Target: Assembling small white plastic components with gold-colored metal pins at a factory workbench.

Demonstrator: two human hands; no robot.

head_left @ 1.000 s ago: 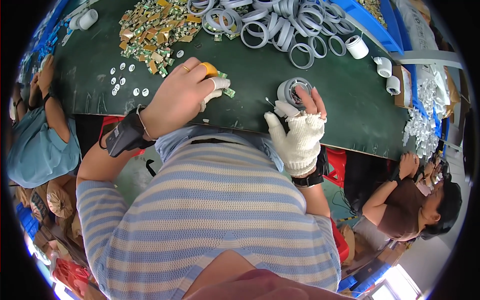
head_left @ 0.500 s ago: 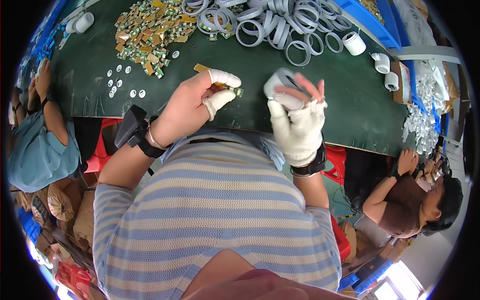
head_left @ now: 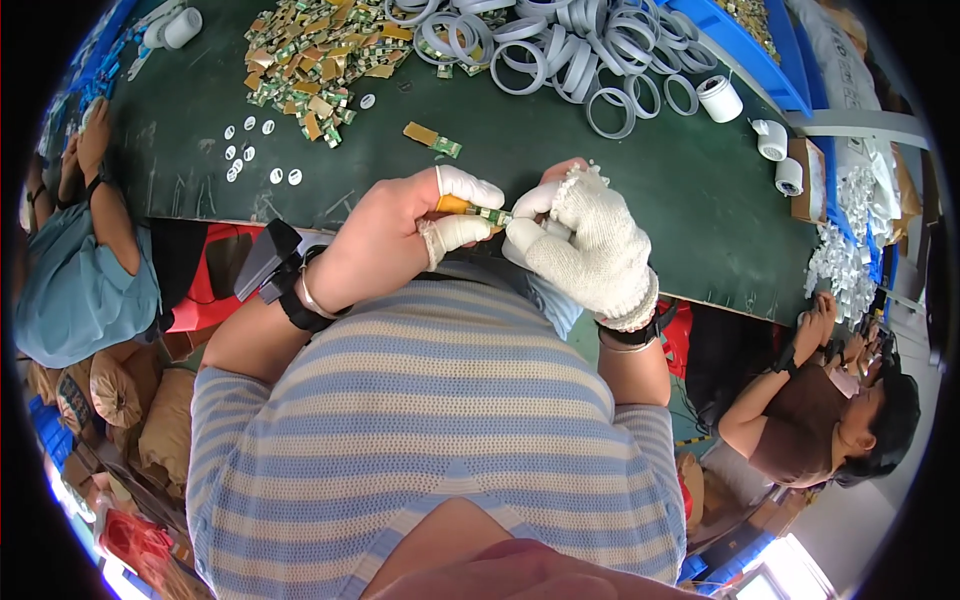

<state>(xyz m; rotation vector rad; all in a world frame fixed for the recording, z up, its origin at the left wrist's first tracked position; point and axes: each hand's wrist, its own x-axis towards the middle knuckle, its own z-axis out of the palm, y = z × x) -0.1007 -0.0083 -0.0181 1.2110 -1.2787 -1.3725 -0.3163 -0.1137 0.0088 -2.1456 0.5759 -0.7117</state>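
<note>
Our left hand pinches a small green circuit board between thumb and finger, by the near edge of the dark green tabletop. Our gloved right hand curls at its other end; whether it grips, we cannot tell. Beyond lie heaped boards and grey rings. White discs bear dark marks we cannot read.

Dark green, flat-topped bench up front, red plastic seat off left, super bright white window lower right.
</note>
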